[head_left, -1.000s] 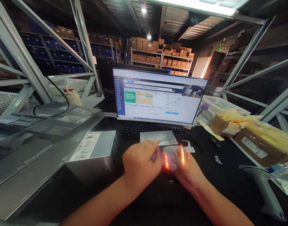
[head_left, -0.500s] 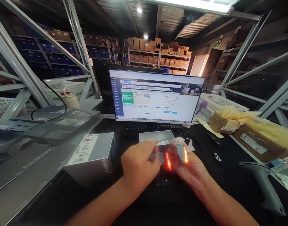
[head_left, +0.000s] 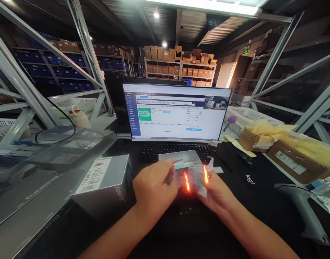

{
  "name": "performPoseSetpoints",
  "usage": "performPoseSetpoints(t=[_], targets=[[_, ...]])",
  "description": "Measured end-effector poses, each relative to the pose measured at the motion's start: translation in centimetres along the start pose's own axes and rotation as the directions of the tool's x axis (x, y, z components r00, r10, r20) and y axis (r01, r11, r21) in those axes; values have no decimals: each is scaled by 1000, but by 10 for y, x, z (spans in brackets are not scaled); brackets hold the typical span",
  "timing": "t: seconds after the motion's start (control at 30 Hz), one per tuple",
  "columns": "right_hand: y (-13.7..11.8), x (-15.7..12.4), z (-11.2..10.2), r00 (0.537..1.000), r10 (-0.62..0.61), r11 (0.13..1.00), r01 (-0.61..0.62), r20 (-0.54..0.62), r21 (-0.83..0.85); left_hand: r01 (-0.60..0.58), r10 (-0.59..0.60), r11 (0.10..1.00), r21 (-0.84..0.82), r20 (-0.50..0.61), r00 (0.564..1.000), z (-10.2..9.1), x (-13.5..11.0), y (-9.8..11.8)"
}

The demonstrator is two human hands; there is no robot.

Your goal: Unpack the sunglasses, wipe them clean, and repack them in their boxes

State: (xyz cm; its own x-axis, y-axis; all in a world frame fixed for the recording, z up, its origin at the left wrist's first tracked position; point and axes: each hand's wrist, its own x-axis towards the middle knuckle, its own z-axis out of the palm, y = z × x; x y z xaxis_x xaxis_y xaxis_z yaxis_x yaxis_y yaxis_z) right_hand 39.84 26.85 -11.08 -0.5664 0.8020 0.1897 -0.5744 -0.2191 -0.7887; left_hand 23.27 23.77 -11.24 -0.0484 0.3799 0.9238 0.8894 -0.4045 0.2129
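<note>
While the right hand [head_left: 216, 187] holds the film-wrapped item [head_left: 196, 180] at five o'clock from the open box [head_left: 191, 158], I cannot tell what the curled left hand [head_left: 154, 182] pinches; step appears close two-handed handling, next calling for steady support.

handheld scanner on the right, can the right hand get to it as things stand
Probably yes: the scanner lies off to that side, with only black mat between it and the right hand. That hand seems busy with a blurred wrapped item, though.
</note>
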Motion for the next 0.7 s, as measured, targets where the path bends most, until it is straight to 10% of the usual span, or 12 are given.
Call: performPoseSetpoints(t=[0.2,0.33,0.4,0.47,0.53,0.7], targets=[[-2,1,-12,997,74,981,-71,-11,183,10,-10,1000,-14,-4,1000,-4,2,-1],[-17,3,-31,968,124,986,-96,220,-134,43,-43,999,1,-15,999,-5,4,-1],[-36,0,-41,882,205,920,-25,425,-392,91,-91,996,15,-12,996,-5,5,-3],[-62,-9,-47,753,330,803,94,569,-589,146,-147,989,12,20,989,-5,6,-5],[-87,-23,-51,724,438,626,179,532,-759,193,-192,981,-17,58,980,-4,7,-7],[-112,-32,-76,950,265,-68,-150,-163,-986,278,-270,959,-49,125,955,-3,7,-8]])
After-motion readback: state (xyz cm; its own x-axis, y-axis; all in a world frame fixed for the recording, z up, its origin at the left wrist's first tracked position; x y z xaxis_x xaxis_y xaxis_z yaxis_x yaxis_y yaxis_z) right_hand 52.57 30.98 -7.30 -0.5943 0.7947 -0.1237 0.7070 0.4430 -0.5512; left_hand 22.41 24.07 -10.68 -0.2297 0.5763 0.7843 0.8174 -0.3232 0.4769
